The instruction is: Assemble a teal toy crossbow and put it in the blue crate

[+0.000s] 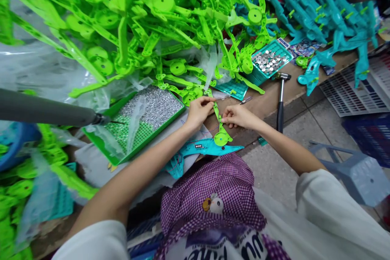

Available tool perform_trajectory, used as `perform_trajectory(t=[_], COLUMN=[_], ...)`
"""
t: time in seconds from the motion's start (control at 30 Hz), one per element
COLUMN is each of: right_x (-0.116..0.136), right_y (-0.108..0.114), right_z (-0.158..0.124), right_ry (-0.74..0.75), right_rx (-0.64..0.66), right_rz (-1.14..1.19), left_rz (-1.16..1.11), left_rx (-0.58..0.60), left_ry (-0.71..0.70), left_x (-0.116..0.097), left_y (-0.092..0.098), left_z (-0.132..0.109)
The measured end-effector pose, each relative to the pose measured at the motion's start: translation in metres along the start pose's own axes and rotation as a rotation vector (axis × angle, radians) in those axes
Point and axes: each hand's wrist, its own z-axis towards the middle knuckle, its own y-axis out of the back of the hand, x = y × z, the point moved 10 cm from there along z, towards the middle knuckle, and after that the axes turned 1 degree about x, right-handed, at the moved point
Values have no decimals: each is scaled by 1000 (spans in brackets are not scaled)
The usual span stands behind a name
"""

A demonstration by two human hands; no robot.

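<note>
My left hand (199, 110) pinches the upper end of a lime-green plastic part (222, 138), a narrow arm with a round disc at its lower end. From the other side, the curled fingers of my right hand (239, 116) close at the middle of the same part; whether they also hold something small is hidden. Just under the disc lies a teal plastic shell (210, 147) with a small metal piece and thin wires on it, at the table edge in front of my apron.
A green tray (135, 156) of small metal screws stands left of my hands, below a grey powered-tool shaft (45, 107). Lime-green parts (122, 20) and teal shells (304, 4) are heaped behind. To the right are a basket of silver discs (271, 61), a hammer (280, 101) and a stool (362, 178).
</note>
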Motion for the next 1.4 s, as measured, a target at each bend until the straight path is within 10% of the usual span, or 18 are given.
perform_trajectory(t=[0.3,1.4], right_x=[32,22], right_y=[9,2], right_z=[-17,-21], right_ry=[414,318], right_rx=[-193,-241], right_rz=[-395,-419], left_rz=[-17,50], left_rx=[13,30], left_ry=[-22,-33], left_x=[-4,-9], left_y=[-1,-2], left_z=[-1,-5])
